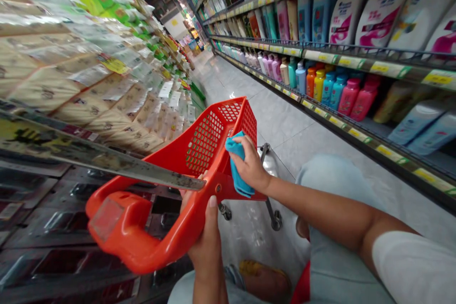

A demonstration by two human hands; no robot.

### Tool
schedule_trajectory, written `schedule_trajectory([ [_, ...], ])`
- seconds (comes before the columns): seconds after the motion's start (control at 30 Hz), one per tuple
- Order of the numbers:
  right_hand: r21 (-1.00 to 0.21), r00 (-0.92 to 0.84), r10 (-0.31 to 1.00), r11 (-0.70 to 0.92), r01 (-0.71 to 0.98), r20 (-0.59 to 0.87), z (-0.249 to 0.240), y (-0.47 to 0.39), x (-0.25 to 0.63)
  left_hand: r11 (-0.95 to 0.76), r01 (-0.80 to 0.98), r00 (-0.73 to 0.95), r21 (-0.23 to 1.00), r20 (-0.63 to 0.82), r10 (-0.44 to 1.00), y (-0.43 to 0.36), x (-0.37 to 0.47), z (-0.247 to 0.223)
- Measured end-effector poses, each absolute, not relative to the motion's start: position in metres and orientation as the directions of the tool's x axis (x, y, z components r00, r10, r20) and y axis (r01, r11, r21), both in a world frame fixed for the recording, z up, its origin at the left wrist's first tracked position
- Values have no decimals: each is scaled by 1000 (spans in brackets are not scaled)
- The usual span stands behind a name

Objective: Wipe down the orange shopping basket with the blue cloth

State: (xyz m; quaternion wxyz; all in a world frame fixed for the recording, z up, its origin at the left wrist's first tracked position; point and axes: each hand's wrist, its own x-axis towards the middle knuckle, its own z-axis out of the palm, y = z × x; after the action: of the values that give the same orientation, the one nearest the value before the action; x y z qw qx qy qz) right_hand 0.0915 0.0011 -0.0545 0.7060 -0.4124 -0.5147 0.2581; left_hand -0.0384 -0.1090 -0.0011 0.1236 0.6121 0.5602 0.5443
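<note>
A red plastic shopping cart (206, 149) with a perforated basket stands in front of me, its looped handle (142, 251) toward my left. My left hand (206, 230) grips the side of the cart's frame near the handle, thumb on top and fingers partly hidden behind it. In my right hand (252, 164) is a bunched blue cloth (238, 166), which lies against the cart's outer side close to the upper rim. Part of the cloth hangs below my fingers. Below the basket, metal legs and casters (276, 221) show.
Shelves of shampoo bottles (344, 14) and small colourful bottles (329, 88) line the right side. Stacked packaged goods (107, 85) rise at the left, with a metal shelf edge (160, 173) jutting over the cart. The grey tiled floor (281, 118) runs down the aisle.
</note>
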Motion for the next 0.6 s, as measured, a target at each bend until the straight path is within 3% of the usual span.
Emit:
schedule_trajectory([
  [0.1, -759, 247, 722, 640, 117, 647, -50, -3, 94, -340, 508, -249, 792, 512, 822, -105, -46, 5],
  [0.3, -888, 429, 779, 430, 163, 456, -65, 4, 87, -393, 322, -330, 861, 491, 806, -86, -51, 6],
  [0.47, -782, 31, 797, 583, 219, 603, -87, -26, 70, -469, 155, -404, 869, 489, 773, -64, -51, 5],
  [0.6, -868, 150, 886, 376, 323, 440, -106, -17, 70, -520, 32, -416, 854, 484, 770, -51, -61, 7],
])
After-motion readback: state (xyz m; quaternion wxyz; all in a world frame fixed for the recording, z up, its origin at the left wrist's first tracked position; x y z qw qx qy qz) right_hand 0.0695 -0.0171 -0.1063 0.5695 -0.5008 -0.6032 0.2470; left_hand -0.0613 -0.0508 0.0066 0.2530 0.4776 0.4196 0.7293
